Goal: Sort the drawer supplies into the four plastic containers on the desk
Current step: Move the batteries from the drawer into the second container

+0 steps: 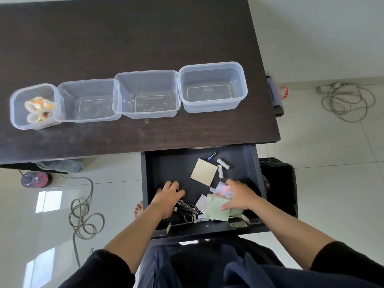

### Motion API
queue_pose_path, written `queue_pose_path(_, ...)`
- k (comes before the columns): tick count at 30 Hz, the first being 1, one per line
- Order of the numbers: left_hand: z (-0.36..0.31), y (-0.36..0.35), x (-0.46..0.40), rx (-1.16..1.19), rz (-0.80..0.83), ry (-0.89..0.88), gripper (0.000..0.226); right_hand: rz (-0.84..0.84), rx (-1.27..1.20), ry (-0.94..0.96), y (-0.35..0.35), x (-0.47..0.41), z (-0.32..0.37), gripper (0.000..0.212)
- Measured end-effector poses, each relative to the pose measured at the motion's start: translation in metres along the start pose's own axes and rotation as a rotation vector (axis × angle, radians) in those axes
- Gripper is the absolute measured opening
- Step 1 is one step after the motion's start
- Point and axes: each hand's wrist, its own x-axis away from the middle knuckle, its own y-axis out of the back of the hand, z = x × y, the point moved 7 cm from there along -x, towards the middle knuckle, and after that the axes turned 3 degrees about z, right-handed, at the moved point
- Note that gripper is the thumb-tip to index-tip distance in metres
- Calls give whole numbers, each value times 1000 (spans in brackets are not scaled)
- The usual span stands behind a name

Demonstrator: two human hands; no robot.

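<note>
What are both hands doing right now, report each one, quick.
Left hand: in the drawer, fingers curled; holding anything cannot be told.
Right hand: grips a bunch of sticky notes.

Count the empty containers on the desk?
3: the second container, the third container and the rightmost container. The leftmost container holds tape rolls.

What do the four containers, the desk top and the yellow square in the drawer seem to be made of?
The containers look like clear, glossy plastic: the desk shows through their walls. The desk top seems dark wood or a wood-look laminate, matte, with faint grain. The yellow square looks like matte paper, probably a pad of sticky notes, flat with crisp edges.
</note>
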Motion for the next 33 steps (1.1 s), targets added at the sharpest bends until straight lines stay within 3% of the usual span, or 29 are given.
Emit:
queue_pose_path(8,14,7,-2,332,-106,37,45,36,-116,40,-1,3,5,71)
queue_pose_path(12,24,15,-3,494,-174,94,43,45,-169,67,6,4,5,57)
queue_pose_path(15,29,20,-3,598,-231,136,43,8,-233,66,17,1,3,58)
queue_pose_path(18,33,26,-5,649,-299,187,44,-19,-418,45,30,-3,6,74)
queue_pose_path(21,37,31,-8,673,-353,224,44,-44,-548,43,40,-6,21,53)
queue_pose_path(33,62,42,-16,839,-410,430,55,-192,-1095,-118,26,-39,74,47)
